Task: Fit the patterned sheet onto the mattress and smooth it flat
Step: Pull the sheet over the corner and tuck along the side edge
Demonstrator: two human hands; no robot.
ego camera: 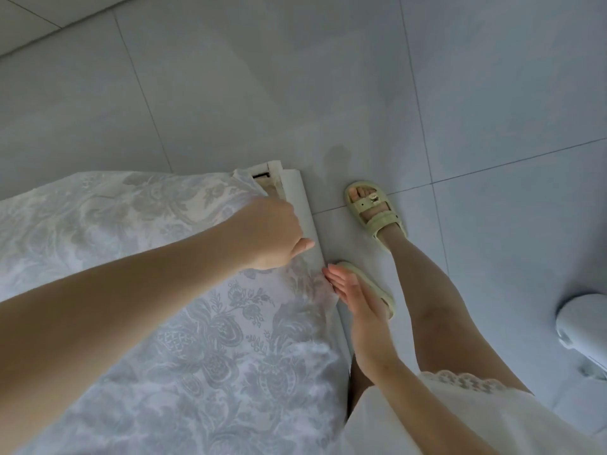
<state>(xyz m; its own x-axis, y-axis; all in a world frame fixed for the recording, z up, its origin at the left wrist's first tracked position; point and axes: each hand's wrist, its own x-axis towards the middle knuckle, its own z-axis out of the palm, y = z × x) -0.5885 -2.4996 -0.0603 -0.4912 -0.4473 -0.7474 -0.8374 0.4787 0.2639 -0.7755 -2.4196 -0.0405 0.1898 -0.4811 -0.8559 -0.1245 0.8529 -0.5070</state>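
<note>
- patterned sheet (197, 339): spread, bed frame (295, 198) corner uncovered
- left hand (269, 234): on sheet by corner, fingers hidden, grasp cannot be told
- right hand (348, 293): fingers released, straight, touching sheet edge

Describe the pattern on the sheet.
Grey-blue floral damask print on the white fabric sheet, clearest in head view.

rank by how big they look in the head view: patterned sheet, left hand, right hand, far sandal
1. patterned sheet
2. left hand
3. right hand and far sandal look alike; the hand is nearer the camera, so unranked
</note>
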